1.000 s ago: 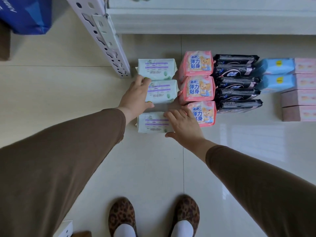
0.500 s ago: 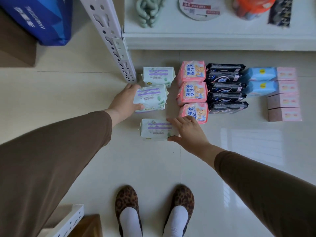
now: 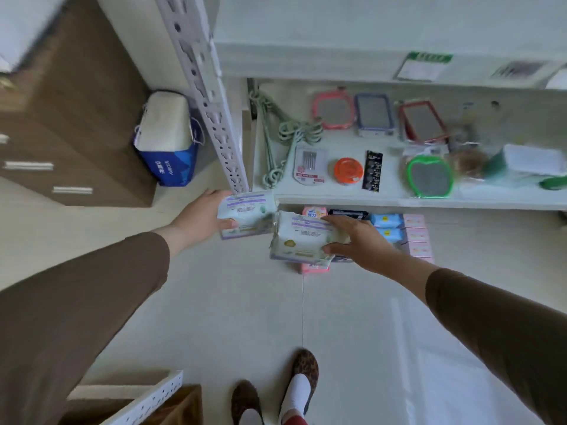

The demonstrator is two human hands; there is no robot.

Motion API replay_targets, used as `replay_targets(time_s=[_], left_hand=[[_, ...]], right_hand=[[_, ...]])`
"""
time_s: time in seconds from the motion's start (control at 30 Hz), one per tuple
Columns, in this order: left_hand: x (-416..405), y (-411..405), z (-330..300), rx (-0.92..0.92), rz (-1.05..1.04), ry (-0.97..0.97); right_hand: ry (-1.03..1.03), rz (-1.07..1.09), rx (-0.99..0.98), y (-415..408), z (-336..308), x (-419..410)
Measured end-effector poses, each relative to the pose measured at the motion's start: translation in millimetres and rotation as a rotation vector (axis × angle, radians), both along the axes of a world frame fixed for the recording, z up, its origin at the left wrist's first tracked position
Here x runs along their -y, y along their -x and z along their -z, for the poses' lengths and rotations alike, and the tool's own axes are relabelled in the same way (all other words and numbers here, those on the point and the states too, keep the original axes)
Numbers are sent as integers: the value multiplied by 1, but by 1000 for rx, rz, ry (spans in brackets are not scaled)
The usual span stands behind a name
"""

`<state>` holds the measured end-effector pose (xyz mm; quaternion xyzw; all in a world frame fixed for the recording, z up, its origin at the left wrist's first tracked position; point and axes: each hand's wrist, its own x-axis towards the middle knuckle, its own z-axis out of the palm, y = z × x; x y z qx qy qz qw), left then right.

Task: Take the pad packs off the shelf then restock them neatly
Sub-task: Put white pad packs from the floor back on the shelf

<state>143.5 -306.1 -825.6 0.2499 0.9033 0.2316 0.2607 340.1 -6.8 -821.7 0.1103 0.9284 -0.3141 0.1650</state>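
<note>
The left hand (image 3: 199, 220) grips 1 white pad pack (image 3: 245, 210) and the right hand (image 3: 359, 240) another (image 3: 299, 240), lifted near the shelf (image 3: 399, 199) front edge. Restocking seems barely begun; the remaining packs (image 3: 386, 225) lie on the floor.

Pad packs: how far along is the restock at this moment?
Done: the packs are off the shelf, with pink, black and blue packs and pink boxes lying on the floor. In hand: the left hand and right hand each grip white-green packs. Left: no pad packs show on the shelf yet.
</note>
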Motion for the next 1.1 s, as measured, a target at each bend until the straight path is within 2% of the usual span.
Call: replay_targets(time_s=[0.23, 0.53, 0.83, 1.1], left_hand=[[11, -29, -209, -57, 32, -46], [16, -73, -449, -260, 92, -205], [4, -80, -626, -449, 157, -330], [-37, -59, -725, -528, 187, -374]], right_hand=[[75, 12, -68, -19, -220, -28], [57, 24, -251, -62, -471, -44], [13, 62, -530, -87, -649, -62], [-2, 105, -724, -59, -748, -107]])
